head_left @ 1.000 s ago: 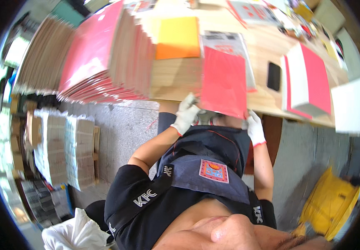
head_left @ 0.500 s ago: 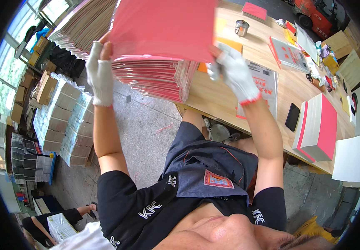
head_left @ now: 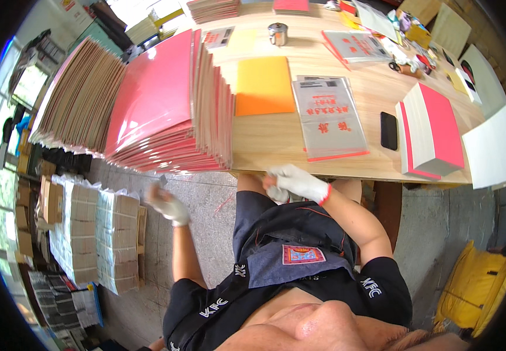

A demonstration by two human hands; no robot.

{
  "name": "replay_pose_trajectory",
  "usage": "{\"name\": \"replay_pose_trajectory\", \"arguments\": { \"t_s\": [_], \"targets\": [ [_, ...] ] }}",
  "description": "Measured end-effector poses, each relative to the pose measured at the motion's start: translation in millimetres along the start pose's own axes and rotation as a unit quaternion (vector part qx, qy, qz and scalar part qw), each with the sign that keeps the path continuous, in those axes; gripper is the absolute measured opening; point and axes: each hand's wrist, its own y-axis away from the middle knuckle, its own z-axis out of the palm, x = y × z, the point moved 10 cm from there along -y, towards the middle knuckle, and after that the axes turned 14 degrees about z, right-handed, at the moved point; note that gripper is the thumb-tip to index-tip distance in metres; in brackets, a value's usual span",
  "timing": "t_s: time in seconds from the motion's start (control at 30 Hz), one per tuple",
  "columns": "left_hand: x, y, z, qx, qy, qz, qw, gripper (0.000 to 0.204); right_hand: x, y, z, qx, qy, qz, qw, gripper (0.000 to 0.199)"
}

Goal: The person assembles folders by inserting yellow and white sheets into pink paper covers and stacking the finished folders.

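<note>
Your left hand (head_left: 168, 203), in a white glove, hangs over the floor just in front of the tall stack of pink packets (head_left: 215, 131). Its fingers look bent, but it is too blurred for you to tell how wide they stand or whether something small sits at the tips. Your right hand (head_left: 297, 182), also gloved, is held in front of your lap just below the near edge of the tabletop (head_left: 264, 143); the fingers look loosely curled, and whether they pinch anything cannot be told.

Half a second ago both your hands gripped a pink packet in clear film, raised in front of that stack. Now they have come down, well apart from each other, and the glossy top pink packet (head_left: 156, 85) lies on the stack, clear of both. That suggests you have let that piece go and are between pieces.

Beyond your right hand, the clear sleeves (head_left: 330, 131) with red print lie flat near the front edge, an orange sheet (head_left: 264, 88) to their left. A black phone (head_left: 388, 131) lies to their right, beside the pink-covered block (head_left: 440, 128). Farther back stands a metal cup (head_left: 277, 35).
</note>
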Motion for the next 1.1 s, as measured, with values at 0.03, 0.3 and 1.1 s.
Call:
{"name": "replay_pose_trajectory", "arguments": {
  "t_s": [0.03, 0.3, 1.1],
  "targets": [
    [17, 33, 24, -0.101, 0.003, 0.035, 0.994, 0.031, 34, 3, -14, 0.013, -0.03, 0.022, 0.999, 0.015],
    [170, 47, 294, -0.368, 0.23, 0.075, 0.898, 0.04, 106, 60, -58, 0.116, -0.057, 0.071, 0.989, 0.02],
    [-38, 54, 446, -0.131, 0.297, -0.319, 0.89, 0.022, -34, 440, -304, 0.717, 0.356, 0.247, 0.546, 0.048]
  ]
}}
